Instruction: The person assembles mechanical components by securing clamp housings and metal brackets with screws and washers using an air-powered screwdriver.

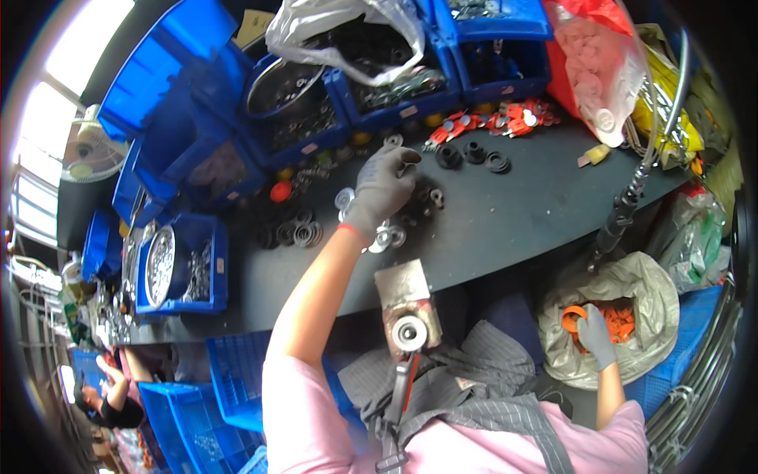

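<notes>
An orange ring (572, 317) is gripped by the gloved right hand (595, 336) inside an open grey bag (659, 292) beside the lap; judged light, stiff plastic, best pinched at its rim, its opening facing up, with no long axis. The gloved left hand (384, 183) is closed on a small metal piece (409, 160) above washers (384, 235) scattered on the dark bench (521, 213), blue bins (189, 265) beyond

Clear plastic bag (347, 31) of dark parts, top centre; red-and-clear bag (600, 71) of pale discs, upper right; grey bag (632, 284) of orange rings, lower right.
</notes>
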Available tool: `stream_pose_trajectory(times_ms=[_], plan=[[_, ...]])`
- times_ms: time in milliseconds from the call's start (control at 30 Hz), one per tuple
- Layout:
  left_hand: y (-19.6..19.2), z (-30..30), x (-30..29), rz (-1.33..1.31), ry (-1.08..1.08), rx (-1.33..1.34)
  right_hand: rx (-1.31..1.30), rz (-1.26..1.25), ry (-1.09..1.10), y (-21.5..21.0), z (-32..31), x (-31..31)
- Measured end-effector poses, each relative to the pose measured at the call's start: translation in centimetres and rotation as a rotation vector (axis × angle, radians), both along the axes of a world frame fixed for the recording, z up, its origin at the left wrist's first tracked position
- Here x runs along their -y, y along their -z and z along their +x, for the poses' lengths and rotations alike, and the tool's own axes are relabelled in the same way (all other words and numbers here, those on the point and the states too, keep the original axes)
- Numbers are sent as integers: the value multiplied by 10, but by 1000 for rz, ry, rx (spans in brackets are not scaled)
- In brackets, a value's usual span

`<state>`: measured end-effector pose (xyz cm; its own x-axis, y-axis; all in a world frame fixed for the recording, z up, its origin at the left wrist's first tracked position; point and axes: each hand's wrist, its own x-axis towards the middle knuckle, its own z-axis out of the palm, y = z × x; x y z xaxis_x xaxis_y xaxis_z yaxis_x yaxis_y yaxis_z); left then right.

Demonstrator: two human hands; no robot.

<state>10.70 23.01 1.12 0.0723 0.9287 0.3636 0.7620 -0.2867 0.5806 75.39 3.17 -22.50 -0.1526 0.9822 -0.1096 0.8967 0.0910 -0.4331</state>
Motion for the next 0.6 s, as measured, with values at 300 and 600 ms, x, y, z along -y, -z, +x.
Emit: stream_pose_trajectory(times_ms=[300,600], plan=[[-36,32,-43,-52,-58,-830,-786,147,-320,-228,-247,-28],[-76,27,196,-198,-32,448,-473,442,-337,-210,-347,-124]])
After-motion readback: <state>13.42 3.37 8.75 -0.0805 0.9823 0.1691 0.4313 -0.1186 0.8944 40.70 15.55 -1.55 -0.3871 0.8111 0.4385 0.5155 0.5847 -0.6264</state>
